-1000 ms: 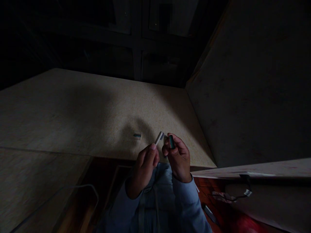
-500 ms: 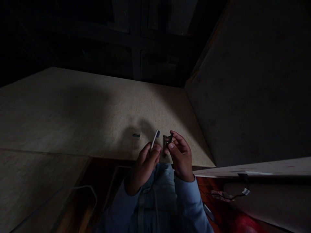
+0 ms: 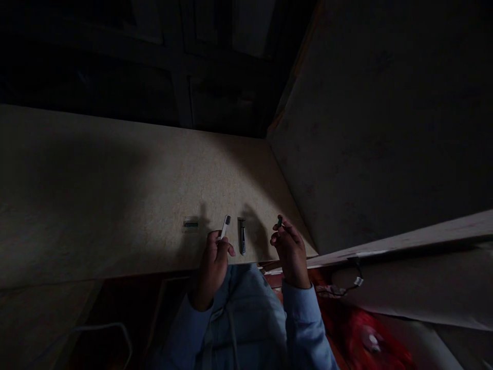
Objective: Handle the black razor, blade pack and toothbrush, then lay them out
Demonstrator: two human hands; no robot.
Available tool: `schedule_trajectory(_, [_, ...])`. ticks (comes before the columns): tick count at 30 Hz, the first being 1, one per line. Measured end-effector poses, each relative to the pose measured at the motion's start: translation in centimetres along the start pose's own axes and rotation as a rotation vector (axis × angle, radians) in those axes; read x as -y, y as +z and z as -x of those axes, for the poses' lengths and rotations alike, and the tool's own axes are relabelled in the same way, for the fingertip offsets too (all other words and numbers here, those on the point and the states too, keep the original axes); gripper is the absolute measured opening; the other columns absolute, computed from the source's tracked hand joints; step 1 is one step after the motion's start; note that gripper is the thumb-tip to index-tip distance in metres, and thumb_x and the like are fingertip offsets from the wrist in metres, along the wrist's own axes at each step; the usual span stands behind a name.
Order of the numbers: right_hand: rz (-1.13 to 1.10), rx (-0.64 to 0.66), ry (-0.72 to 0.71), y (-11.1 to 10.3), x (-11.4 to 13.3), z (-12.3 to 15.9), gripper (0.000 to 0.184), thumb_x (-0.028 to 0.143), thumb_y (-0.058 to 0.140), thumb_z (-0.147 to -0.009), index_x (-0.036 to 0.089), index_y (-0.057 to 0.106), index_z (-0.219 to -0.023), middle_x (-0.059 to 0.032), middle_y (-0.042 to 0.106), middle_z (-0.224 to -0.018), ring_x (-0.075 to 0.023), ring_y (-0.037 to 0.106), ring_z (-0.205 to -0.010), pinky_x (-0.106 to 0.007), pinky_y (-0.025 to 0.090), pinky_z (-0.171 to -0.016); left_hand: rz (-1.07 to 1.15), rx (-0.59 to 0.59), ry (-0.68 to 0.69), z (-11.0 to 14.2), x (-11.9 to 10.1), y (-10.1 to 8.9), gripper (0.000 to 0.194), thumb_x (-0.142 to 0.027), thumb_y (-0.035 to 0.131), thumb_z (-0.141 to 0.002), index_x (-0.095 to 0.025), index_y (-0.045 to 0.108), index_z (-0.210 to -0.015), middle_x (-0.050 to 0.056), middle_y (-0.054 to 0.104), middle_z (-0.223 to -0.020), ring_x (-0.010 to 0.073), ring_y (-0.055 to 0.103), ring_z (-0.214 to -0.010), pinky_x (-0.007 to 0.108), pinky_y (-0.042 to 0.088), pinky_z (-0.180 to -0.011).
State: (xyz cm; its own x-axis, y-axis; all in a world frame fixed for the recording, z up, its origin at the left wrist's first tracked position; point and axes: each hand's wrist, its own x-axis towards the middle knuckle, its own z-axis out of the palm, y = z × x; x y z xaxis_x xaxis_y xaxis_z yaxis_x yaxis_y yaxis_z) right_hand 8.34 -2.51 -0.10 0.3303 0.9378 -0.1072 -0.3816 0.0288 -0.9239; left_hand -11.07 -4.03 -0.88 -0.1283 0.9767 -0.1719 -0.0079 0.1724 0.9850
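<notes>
A white toothbrush (image 3: 224,226) with dark bristles stands head up in my left hand (image 3: 215,257), whose fingers are closed round its handle. My right hand (image 3: 290,252) pinches a small dark green piece (image 3: 279,221) between thumb and fingers; its kind is hard to make out in the dim light. On the table between my hands lies a razor (image 3: 243,239) with a dark handle, its head pointing away from me. Left of the toothbrush rests a small dark strip-shaped object (image 3: 191,224), seemingly in a clear case.
The pale table (image 3: 154,180) meets an upright panel (image 3: 365,154) on the right. Dark window-like frames (image 3: 181,77) stand behind it. A cable (image 3: 111,325) hangs at lower left. Red cloth or plastic (image 3: 362,334) and a black cord (image 3: 360,272) are at lower right.
My hands have moved apart, the right one going rightward with the green piece. The razor between them is now uncovered. The whole view has shifted to the right.
</notes>
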Motion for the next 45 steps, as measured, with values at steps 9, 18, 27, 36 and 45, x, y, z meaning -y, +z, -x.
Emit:
schedule_trajectory(9, [0.141, -0.138, -0.004, -4.9, 1.2, -1.4, 0.048, 0.044, 0.085, -0.067, 0.013, 0.071, -0.102, -0.0061, 0.070, -0.090, -0.0084, 0.059, -0.061, -0.023, 0.049, -0.058, -0.108, 0.033, 0.066, -1.0, 0.8, -0.1, 0.045, -0.060, 0.044, -0.093, -0.019, 0.052, -0.077, 0.004, 0.065, -0.072, 0.0134, 0.053, -0.057, 0.026, 0.044, -0.058])
schedule_trajectory(18, [0.763, -0.242, -0.203, -10.3, 1.3, -4.4, 0.058, 0.061, 0.070, -0.073, 0.010, 0.076, -0.101, -0.0164, 0.075, -0.096, -0.0232, 0.069, -0.076, -0.034, 0.052, -0.070, -0.353, -0.063, 0.183, -1.5, 1.6, -0.1, 0.043, -0.052, 0.048, -0.092, -0.017, 0.064, -0.072, 0.006, 0.064, -0.069, 0.0179, 0.061, -0.069, 0.028, 0.044, -0.068])
schedule_trajectory(27, [1.283, -0.285, -0.219, -10.0, 1.1, -5.6, 0.044, 0.044, 0.052, -0.087, 0.016, 0.080, -0.105, -0.0158, 0.075, -0.107, -0.0276, 0.071, -0.099, -0.031, 0.051, -0.084, -0.430, -0.073, 0.283, -2.5, 3.8, -0.8, 0.052, -0.056, 0.042, -0.093, -0.018, 0.075, -0.084, 0.010, 0.076, -0.086, 0.0223, 0.071, -0.080, 0.031, 0.051, -0.076])
schedule_trajectory(36, [1.528, -0.281, -0.051, -8.8, 2.0, -5.7, 0.039, 0.030, 0.049, -0.096, 0.014, 0.075, -0.120, -0.0172, 0.074, -0.113, -0.0285, 0.071, -0.104, -0.028, 0.047, -0.079, -0.499, -0.118, 0.417, -3.1, 5.0, -1.3, 0.049, -0.054, 0.049, -0.095, -0.014, 0.078, -0.093, 0.011, 0.077, -0.086, 0.0207, 0.073, -0.075, 0.027, 0.054, -0.069])
schedule_trajectory(45, [1.600, -0.280, -0.037, -8.1, 1.9, -5.9, 0.035, 0.027, 0.049, -0.098, 0.014, 0.077, -0.116, -0.0182, 0.075, -0.107, -0.0255, 0.072, -0.095, -0.026, 0.044, -0.074, -0.380, -0.198, 0.373, -3.2, 5.0, -0.8, 0.057, -0.060, 0.062, -0.086, -0.012, 0.074, -0.115, 0.011, 0.078, -0.090, 0.0238, 0.076, -0.081, 0.029, 0.060, -0.073])
